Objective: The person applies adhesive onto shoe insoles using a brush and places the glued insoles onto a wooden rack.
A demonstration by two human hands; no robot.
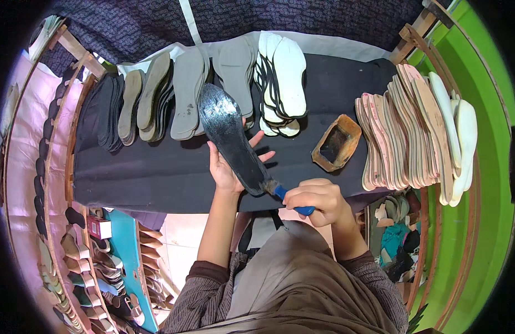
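Observation:
A black shoe sole [227, 133] rests tilted on my left hand [225, 170], its front part shiny and wet-looking. The fingers of that hand support it from beneath and along its edge. In my right hand [318, 200] is a brush with a blue handle [279, 192]; its bristles touch the heel end of the sole. To the right of the sole, a worn brownish open container [338, 142] with a dark inside stands on the black-covered table [157, 178].
Along the far side lie stacks of black soles [108, 111], grey soles [188, 92] and white soles [289, 78]. A leaning row of tan insoles [405, 131] fills the right end. Shelves with shoes [104, 267] stand at lower left, a green wall [485, 83] at right.

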